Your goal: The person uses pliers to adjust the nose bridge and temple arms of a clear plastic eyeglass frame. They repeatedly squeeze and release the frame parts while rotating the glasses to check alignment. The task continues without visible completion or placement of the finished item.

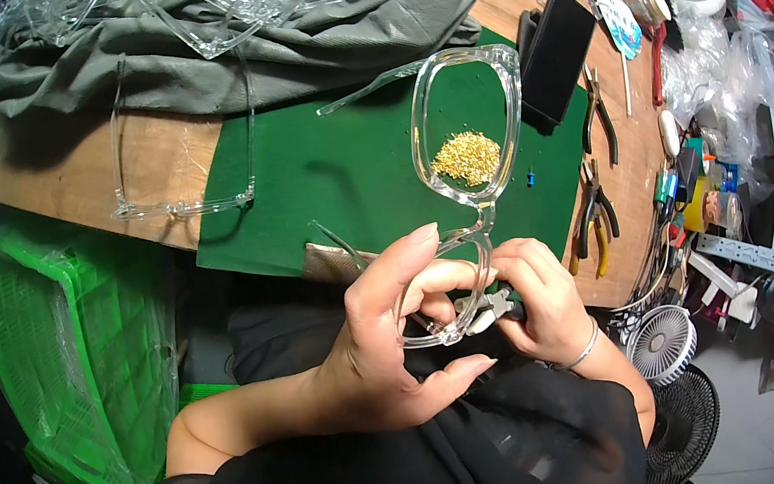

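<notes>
A clear plastic eyeglass frame [513, 85] is held up on edge over the front of a green mat [296, 175]. My left hand [367, 336] grips its nearer rim, some fingers reaching behind and through the lens opening, the thumb apart. One temple arm stretches left from the far rim. In my right hand [549, 302] are pliers [491, 311], their metal jaws at the near corner of the frame; whether they bite on anything is hard to see. Through the far lens opening shows a pile of tiny gold-coloured parts [467, 158] on the mat.
Another clear eyeglass frame [190, 209] lies left. Grey cloth [308, 62] bears many clear frames behind. Rightward are a black phone [560, 52], two other pliers [599, 122], a small blue piece [530, 179] and a white fan [661, 340]. Green crates [80, 351] stand left.
</notes>
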`<move>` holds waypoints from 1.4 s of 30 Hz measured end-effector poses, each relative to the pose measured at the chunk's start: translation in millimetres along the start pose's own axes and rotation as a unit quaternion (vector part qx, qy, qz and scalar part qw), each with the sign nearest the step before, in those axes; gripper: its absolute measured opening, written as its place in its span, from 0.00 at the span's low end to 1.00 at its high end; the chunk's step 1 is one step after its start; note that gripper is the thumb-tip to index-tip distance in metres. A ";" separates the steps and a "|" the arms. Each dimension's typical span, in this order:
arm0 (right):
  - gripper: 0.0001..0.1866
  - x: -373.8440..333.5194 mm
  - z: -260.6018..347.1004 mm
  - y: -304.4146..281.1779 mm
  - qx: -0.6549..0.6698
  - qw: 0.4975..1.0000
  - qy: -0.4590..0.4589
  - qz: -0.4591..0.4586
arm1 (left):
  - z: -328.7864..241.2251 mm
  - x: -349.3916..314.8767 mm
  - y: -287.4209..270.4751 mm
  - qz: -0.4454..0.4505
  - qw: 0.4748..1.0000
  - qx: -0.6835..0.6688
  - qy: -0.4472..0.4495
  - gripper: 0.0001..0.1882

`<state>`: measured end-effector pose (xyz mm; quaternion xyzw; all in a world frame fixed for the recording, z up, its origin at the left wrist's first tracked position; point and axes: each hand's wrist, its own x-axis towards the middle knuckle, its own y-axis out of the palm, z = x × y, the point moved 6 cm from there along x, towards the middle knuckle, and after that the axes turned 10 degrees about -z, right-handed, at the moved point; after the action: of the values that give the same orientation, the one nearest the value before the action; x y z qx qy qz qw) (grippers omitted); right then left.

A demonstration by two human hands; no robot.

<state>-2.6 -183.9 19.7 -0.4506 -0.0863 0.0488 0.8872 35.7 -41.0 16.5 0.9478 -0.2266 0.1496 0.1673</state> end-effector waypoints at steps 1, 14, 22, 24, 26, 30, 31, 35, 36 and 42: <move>0.20 0.5 0.5 -0.6 0.006 1.000 0.001 0.006 | 0.6 -0.3 0.5 0.003 1.000 0.004 -0.001 0.52; 0.21 10.5 11.7 -2.4 -0.017 0.998 -0.040 0.040 | 3.8 -8.4 3.4 0.045 0.990 0.129 0.014 0.51; 0.21 2.0 6.4 4.8 -0.075 0.995 -0.071 0.015 | 0.9 -7.4 4.1 -0.001 0.988 0.136 0.070 0.34; 0.20 -2.8 0.4 8.1 -0.076 0.994 -0.084 -0.009 | -0.5 -6.5 5.8 0.008 0.984 0.162 0.081 0.31; 0.16 0.5 2.3 6.9 -0.079 0.991 -0.102 -0.041 | -1.8 -7.7 7.0 0.017 0.981 0.165 0.101 0.27; 0.10 -2.3 4.1 12.9 -0.102 0.987 -0.102 -0.073 | -2.2 -11.1 10.8 0.046 0.963 0.232 0.128 0.21; 0.11 -2.6 3.8 13.7 -0.102 0.988 -0.096 -0.066 | -2.2 -11.5 10.8 0.059 0.956 0.253 0.137 0.20; 0.14 -2.2 2.9 9.3 -0.084 0.990 -0.095 -0.063 | -4.6 -4.7 7.2 0.054 0.968 0.210 0.128 0.22; 0.15 -1.5 2.3 7.5 -0.074 0.990 -0.102 -0.068 | -3.9 -2.6 6.9 0.036 0.975 0.190 0.113 0.23; 0.23 8.0 8.6 -2.8 -0.081 0.992 -0.086 -0.047 | 0.3 -3.7 5.5 0.071 0.982 0.168 0.044 0.54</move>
<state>3.5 -177.4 27.9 -0.5102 -0.1875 0.0384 0.8385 30.0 -44.4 16.3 0.9362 -0.2578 0.2390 0.0050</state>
